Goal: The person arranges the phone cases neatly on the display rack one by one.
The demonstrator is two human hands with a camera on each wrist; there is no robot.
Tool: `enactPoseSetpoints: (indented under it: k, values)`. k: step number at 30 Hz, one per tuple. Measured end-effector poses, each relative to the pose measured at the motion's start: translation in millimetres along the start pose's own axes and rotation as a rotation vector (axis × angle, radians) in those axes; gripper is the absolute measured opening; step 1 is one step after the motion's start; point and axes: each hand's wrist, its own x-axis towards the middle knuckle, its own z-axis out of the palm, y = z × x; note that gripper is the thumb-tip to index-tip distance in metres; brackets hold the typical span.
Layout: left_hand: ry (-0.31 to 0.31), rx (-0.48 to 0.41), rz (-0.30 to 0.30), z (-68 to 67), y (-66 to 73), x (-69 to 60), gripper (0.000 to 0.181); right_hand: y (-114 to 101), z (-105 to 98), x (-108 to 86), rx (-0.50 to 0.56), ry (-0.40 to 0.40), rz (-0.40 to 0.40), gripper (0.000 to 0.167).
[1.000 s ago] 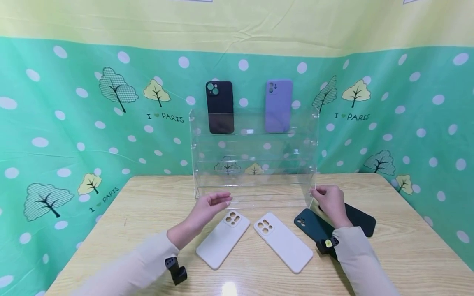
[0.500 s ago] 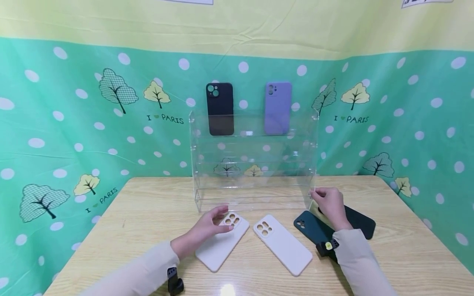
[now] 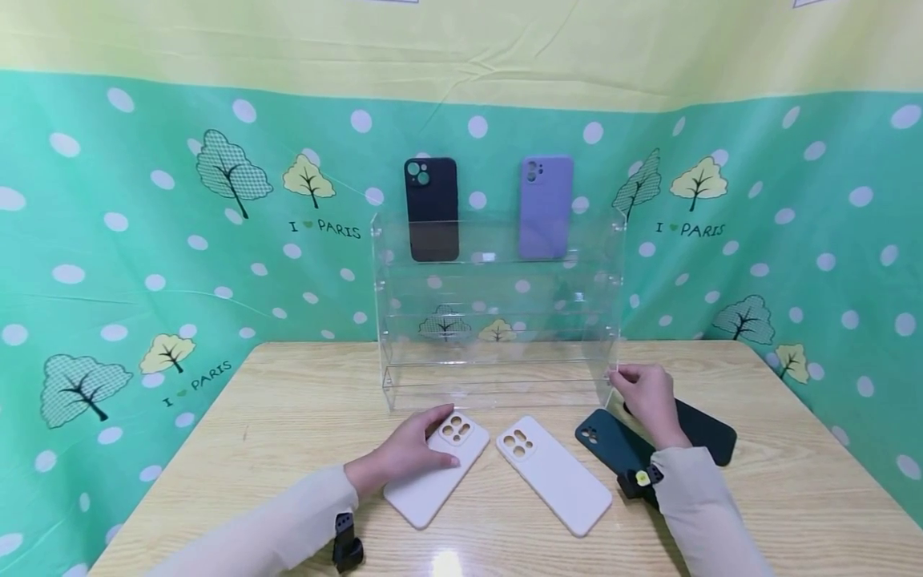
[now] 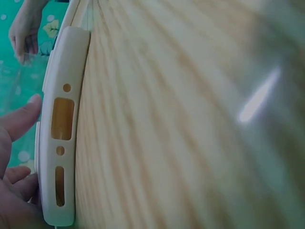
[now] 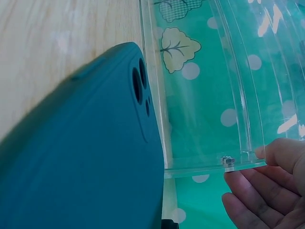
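My left hand lies over a white phone case on the table, thumb and fingers spread across it near its camera cutouts. In the left wrist view, the case's bottom edge with its port holes faces the camera, and the thumb and fingers are above its back, not curled round it. My right hand pinches the front right edge of a clear acrylic display rack, thumb on one side and fingers on the other. A black case and a purple case stand in the rack's top tier.
A second white phone case lies right of the first. Under the right forearm lie a dark teal case, large in the right wrist view, and a black case. A patterned green curtain hangs behind the wooden table.
My left hand has moved from near the rack's lower front left down onto the left white phone case. The right hand stays at the rack's edge.
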Motion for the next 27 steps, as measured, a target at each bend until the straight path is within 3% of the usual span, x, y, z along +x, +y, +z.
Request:
enactPoseSetpoints:
  k: [7,14,17,24,27]
  values:
    - [-0.001,0.139,-0.006,0.0,4.2,-1.3,0.088,2,-2,1.4,-0.01,0.0,-0.023,0.027]
    - [-0.051,0.184,-0.007,-2.8,5.0,1.8,0.088,15,5,4.6,-0.013,0.032,-0.064,0.036]
    - [-0.059,0.193,0.02,-3.7,4.8,3.4,0.087,18,6,5.8,-0.025,0.043,-0.058,0.037]
    - [-0.084,0.277,0.153,-5.0,8.9,3.5,0.085,3,0,2.5,-0.011,0.01,-0.013,0.026]
    - [-0.106,0.271,0.16,-5.2,11.3,3.6,0.086,0,-1,1.7,-0.019,-0.006,0.002,0.026]
